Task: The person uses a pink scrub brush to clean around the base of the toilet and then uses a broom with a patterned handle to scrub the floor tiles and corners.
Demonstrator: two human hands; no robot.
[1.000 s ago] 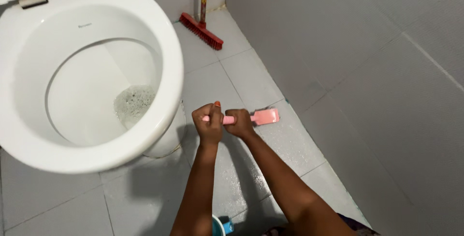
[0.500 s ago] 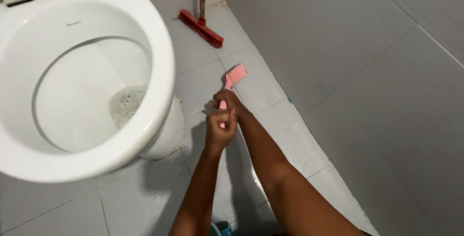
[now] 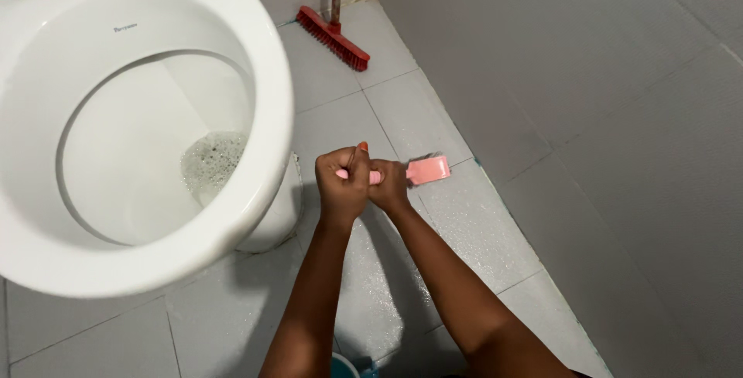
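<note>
Off to the left of my fingers, the white toilet bowl point(image 3: 147, 126) is standing open with foamy water sitting low inside it. I am gripping the pink brush point(image 3: 418, 171) by its handle with both fists: my left hand point(image 3: 343, 181) is clamped tight around the near end, and my right hand point(image 3: 388, 186) is closed on the handle just beside it, the two touching. The brush head is sticking out to the right of my fingers, pressing flat on the wet, soapy floor point(image 3: 457, 231) close to the grey wall point(image 3: 588, 76).

Half a second ago the head was pointing away from me, up toward the red broom point(image 3: 334, 36) leaning in the corner beyond my fingers; now it is swung back to the right, much where it lay a second ago. So I am judging this as a back-and-forth scrubbing stroke over the same tiles.
</note>
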